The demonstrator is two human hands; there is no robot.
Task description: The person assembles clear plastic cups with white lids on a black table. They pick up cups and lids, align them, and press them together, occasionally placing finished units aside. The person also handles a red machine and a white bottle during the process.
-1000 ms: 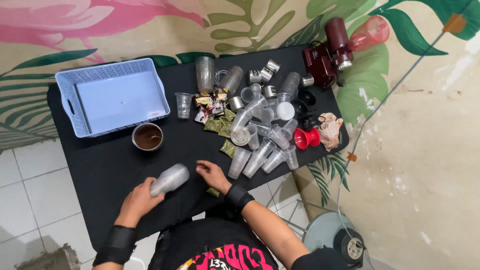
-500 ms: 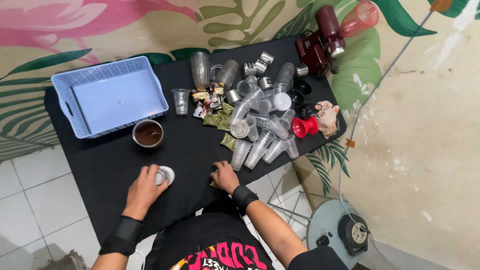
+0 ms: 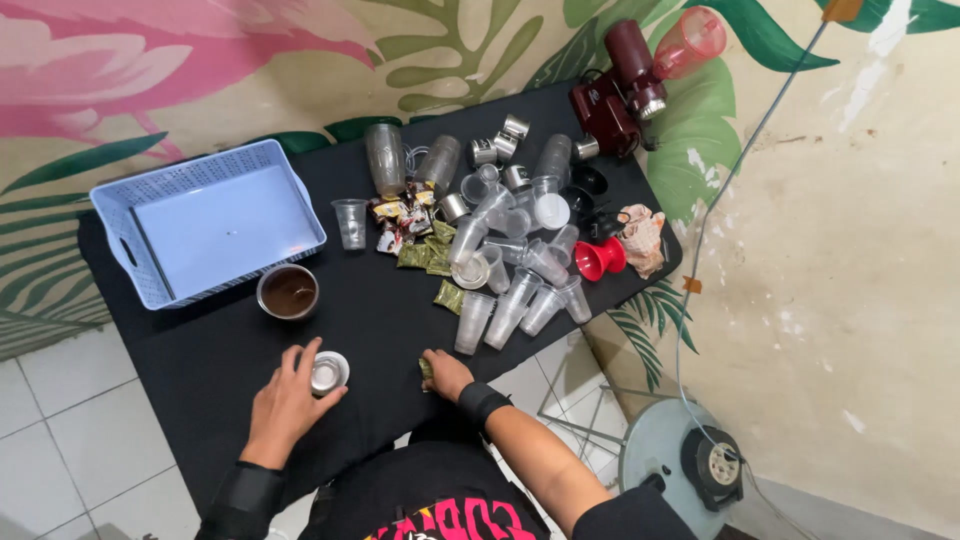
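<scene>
Head view: the left hand point(image 3: 285, 400) is resting on the black table point(image 3: 200, 370), its fingers curling around a clear plastic cup point(image 3: 328, 373) that is standing upright near the table's front edge, just in front of the brown-filled bowl point(image 3: 288, 292). The fingers are covering the cup's left side, so only its rim and right wall are showing. The right hand point(image 3: 447, 374) is lying to the right of that bowl, also near the front edge, fingertips pressing on a small green sachet point(image 3: 426, 372); most of the sachet is hiding beneath the fingers, and whether they are pinching it or merely touching it cannot be told. Behind the bowl a pale blue basket point(image 3: 150, 290) is sitting. To the bowl's right, a heap of clear cups point(image 3: 510, 300) is overlapping, so single cups are hard to separate.
</scene>
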